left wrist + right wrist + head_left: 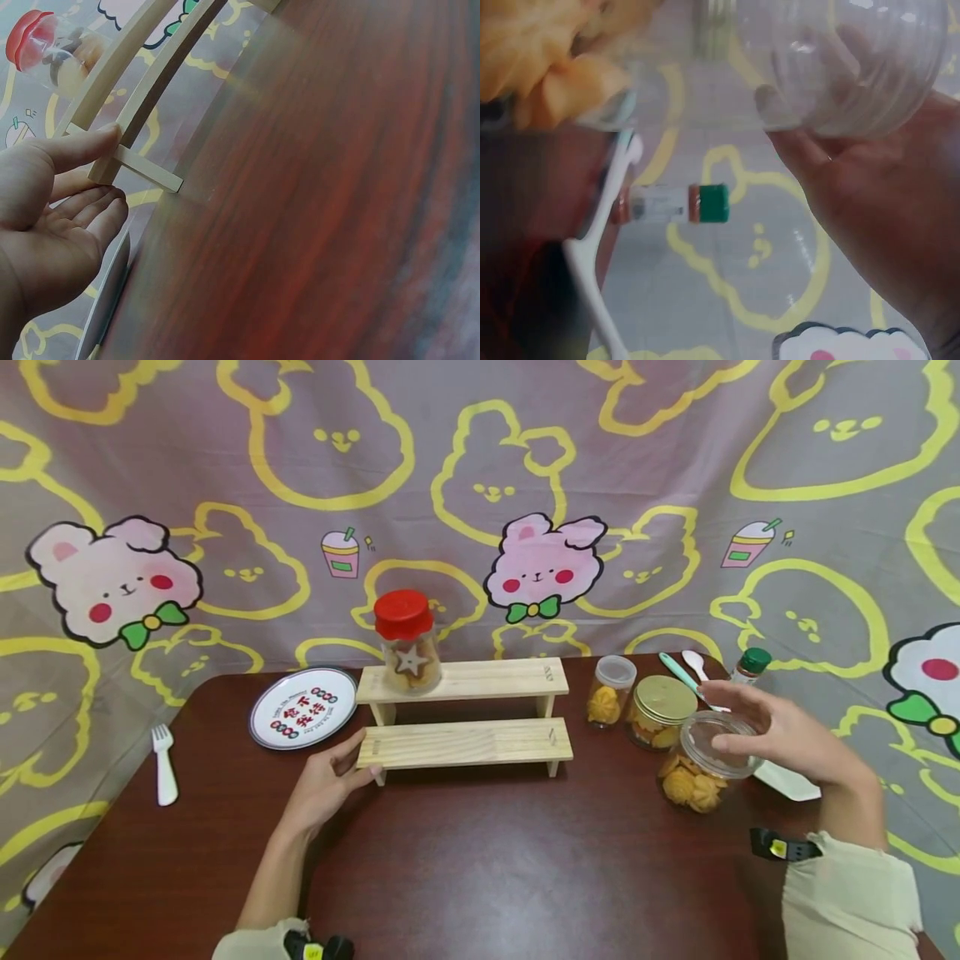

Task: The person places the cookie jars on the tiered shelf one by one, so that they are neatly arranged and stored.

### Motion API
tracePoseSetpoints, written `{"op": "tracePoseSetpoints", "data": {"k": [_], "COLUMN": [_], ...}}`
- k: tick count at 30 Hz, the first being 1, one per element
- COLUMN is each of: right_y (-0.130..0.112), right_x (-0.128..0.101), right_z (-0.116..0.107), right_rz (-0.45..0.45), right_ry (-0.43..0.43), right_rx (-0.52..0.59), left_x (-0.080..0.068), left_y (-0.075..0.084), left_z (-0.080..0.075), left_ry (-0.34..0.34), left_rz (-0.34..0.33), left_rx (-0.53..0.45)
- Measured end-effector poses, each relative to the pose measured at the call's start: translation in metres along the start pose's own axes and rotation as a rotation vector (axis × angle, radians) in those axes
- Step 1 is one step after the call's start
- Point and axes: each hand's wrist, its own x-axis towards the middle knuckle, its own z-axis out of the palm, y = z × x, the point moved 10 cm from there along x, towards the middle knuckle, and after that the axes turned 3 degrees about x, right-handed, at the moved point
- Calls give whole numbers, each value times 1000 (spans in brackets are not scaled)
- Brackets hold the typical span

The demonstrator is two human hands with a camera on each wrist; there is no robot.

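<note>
My left hand (pixel 324 787) grips the left end of a two-step wooden rack (pixel 465 743). In the left wrist view its thumb (pixel 82 146) presses the end of the lower plank. At the right, my right hand (pixel 798 739) holds a clear jar of cookies (pixel 692 787) by its clear lid (pixel 712 735). Whether this jar touches the table cannot be told. A red-lidded jar (pixel 408 647) with a star cookie on its front stands at the left of the upper step. Close to the held jar is a gold-lidded jar (pixel 665 697).
A small clear-lidded jar (pixel 603 702) stands right of the rack. Behind the right hand are a green-capped bottle (pixel 752 662), a teal-handled utensil (pixel 678 670), a white spoon (pixel 694 662) and a white object (pixel 787 782). Leftward lie a printed plate (pixel 270 706) and a white fork (pixel 165 768).
</note>
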Motion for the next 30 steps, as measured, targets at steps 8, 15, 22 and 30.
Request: {"op": "tracePoseSetpoints", "data": {"k": [8,15,22,30], "right_y": [10,13,15,6], "right_x": [-6,-6,-5,-2], "right_z": [12,15,13,12], "right_rz": [12,47,70,28], "right_ry": [-110,-129,-97,-66], "right_rx": [-20,-56,-108,-134], "left_x": [0,0,-1,0], "left_y": [0,1,0,1], "left_z": [1,1,1,1], "left_ry": [-14,-11,-8,-3], "left_rz": [2,1,-6,1], "left_rx": [-25,-30,-29,-22]}}
